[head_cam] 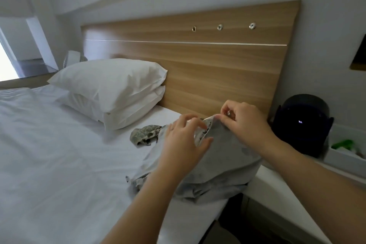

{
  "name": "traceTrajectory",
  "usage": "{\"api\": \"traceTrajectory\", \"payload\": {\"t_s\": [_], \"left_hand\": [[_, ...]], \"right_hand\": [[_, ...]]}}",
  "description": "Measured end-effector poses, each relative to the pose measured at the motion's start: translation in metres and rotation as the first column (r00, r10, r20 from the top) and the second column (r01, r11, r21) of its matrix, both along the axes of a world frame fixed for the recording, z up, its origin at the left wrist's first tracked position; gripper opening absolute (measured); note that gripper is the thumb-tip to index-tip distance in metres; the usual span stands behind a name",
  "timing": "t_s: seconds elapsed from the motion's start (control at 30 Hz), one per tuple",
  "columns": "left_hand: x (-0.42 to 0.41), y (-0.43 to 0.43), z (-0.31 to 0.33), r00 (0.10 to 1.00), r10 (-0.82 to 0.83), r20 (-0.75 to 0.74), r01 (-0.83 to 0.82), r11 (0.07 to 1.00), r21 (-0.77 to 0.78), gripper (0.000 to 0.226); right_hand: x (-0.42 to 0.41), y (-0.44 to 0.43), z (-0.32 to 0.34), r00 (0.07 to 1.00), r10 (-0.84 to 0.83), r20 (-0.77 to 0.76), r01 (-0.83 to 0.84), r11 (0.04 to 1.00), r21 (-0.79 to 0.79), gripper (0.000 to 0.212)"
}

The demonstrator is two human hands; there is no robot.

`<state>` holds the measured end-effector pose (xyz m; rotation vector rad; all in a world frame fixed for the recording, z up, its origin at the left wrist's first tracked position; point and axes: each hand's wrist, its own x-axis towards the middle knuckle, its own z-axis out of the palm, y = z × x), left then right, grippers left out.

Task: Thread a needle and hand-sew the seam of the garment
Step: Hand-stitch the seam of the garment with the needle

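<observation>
Starting from the left, a bed [49, 144] with a white sheet is seen, and two white pillows [111, 85] are stacked on it against a wooden headboard [198, 61]. Near the right edge of the bed a grey garment [227, 154] is heaped, with a patterned part lying towards the pillows. The left hand [184, 140] is laid on the garment; a turned fold with the patterned inner side is held between its thumb and curled fingers, so its grip is closed on the cloth. Just to the right, the top edge of the garment is lifted and pinched by the grip of the right hand [243, 123]. Something small and shiny is seen at its fingertips, but it cannot be told what it is. Further right, a black round object [303, 125] is placed beside the headboard, and a green thing [342, 143] is kept in a white tray [340, 161].
</observation>
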<state>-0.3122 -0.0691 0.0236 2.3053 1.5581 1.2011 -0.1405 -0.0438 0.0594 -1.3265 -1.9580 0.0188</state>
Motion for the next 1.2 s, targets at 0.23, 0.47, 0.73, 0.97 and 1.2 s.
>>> {"api": "traceTrajectory", "payload": {"t_s": [0.23,0.47,0.73,0.97,1.2], "left_hand": [[0.023,0.009,-0.012,0.986,0.066,0.156,-0.085,0.989,0.118,0.012],[0.013,0.009,-0.012,0.951,-0.095,0.294,0.057,0.989,0.134,0.024],[0.018,0.006,-0.014,0.893,-0.099,0.440,0.102,0.995,0.015,0.023],[0.017,0.004,-0.012,0.902,-0.141,0.409,0.100,0.988,0.120,0.025],[0.014,0.002,0.000,0.881,-0.149,0.448,0.147,0.988,0.039,0.015]], "right_hand": [[0.004,-0.003,0.005,1.000,0.009,0.020,-0.009,0.999,-0.031,0.018],[0.022,-0.005,0.018,0.999,0.038,0.009,-0.036,0.986,-0.165,0.020],[0.029,-0.006,0.022,0.988,0.119,-0.101,-0.143,0.951,-0.274,0.020],[0.043,-0.009,0.028,0.956,0.219,-0.197,-0.271,0.916,-0.295,0.019],[0.047,-0.010,0.029,0.954,0.229,-0.196,-0.278,0.919,-0.278,0.018]]}}
